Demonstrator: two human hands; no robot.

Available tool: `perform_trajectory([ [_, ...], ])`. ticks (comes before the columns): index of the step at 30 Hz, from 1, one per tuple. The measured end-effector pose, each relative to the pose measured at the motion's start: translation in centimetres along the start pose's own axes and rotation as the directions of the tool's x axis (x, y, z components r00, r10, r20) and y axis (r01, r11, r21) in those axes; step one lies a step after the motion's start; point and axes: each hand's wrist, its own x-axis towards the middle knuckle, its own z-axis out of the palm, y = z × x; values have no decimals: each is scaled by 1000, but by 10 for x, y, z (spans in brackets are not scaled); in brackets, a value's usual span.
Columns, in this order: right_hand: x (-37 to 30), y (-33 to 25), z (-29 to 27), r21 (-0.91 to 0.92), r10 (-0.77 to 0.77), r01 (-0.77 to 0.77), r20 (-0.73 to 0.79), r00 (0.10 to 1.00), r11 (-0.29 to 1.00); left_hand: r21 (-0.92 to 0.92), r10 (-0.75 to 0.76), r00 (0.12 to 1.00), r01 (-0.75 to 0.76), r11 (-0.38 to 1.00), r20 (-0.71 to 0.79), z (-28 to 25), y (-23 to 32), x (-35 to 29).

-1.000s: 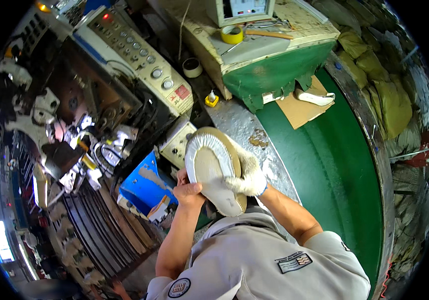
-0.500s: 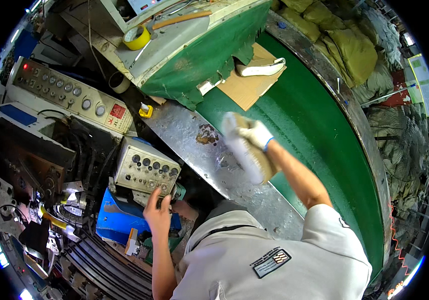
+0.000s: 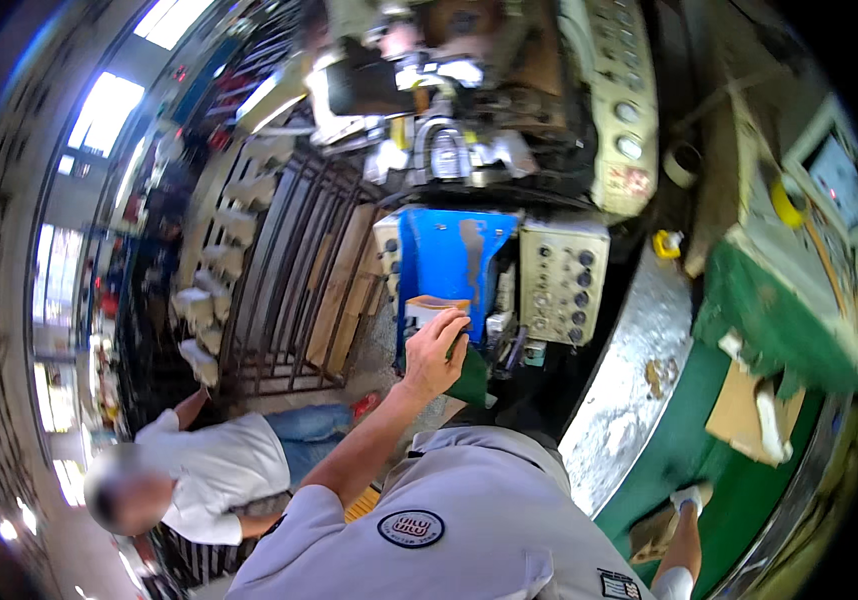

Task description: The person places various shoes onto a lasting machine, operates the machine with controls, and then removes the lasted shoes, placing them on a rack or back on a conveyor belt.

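My bare left hand [image 3: 435, 352] is over a small orange-and-white box [image 3: 434, 308] beside a blue metal housing [image 3: 454, 255]. Its fingers are slightly bent, with a gap to the thumb, and I see nothing held between them. Dark green material [image 3: 471, 383] hangs just below that hand. At lower right, my white-gloved right hand [image 3: 690, 497] is closed at the end of a tan shoe [image 3: 653, 536] over the green surface [image 3: 621, 515]. The forearm and glove partly hide the grip. A white shoe piece [image 3: 771, 420] lies on brown cardboard [image 3: 737, 410].
A person in a white shirt [image 3: 224, 462] is close on my left, near a rack [image 3: 279, 300] and a row of pale shoe forms [image 3: 219, 262]. Control boxes [image 3: 561, 285] with knobs stand ahead. A metal ledge [image 3: 621, 390] borders the green surface.
The view has swung left, bringing the rack and the other person into sight. My left hand has moved to the small box. The right hand, with the shoe, now appears at lower right.
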Motion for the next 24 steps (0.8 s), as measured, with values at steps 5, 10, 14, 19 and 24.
perform_trajectory([
  [5,-48,-136,-89,204,-106,172,-298,949,964,83,-371,836,437,895,-405,-125,-104,-41],
  [10,-59,-278,-90,752,-249,427,-347,904,502,-755,-943,252,569,327,-218,-134,-237,-107],
  [14,-132,-393,-83,943,-427,166,-28,904,289,-646,-948,201,764,-5,245,-43,-275,-185],
  [19,-151,-444,-35,942,-373,-98,221,901,321,-583,-903,-144,720,-376,405,35,-284,-224],
  [24,-116,-444,20,939,-251,-327,344,905,105,-545,-848,-138,711,-445,512,53,-359,-209],
])
